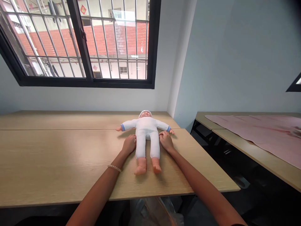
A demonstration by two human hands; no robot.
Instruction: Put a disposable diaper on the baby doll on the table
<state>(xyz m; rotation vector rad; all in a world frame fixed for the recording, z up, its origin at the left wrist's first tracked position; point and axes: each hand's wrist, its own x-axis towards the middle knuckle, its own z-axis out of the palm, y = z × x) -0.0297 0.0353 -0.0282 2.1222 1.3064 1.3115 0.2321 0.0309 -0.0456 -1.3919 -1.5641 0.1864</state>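
A baby doll [147, 125] in a white suit with blue cuffs and a white cap lies face up on the wooden table [58, 163]. Its arms are spread wide, and its bare feet point towards me. My left hand [129, 143] is closed at the doll's left-side hip in view, its fingertips against the white cloth. On the opposite side, my right hand [166, 141] is likewise closed, fingers curled against the doll's hip. Both hands rest low by the tabletop, and their fingertips are partly hidden, so how much cloth they grip is unclear.
Behind the table rises a pale wall with a barred, black-framed window [89, 80]. To the right, across a gap, another table [235, 138] bears a pink cloth [258, 135]. A clear plastic bag [155, 212] is below the near table edge.
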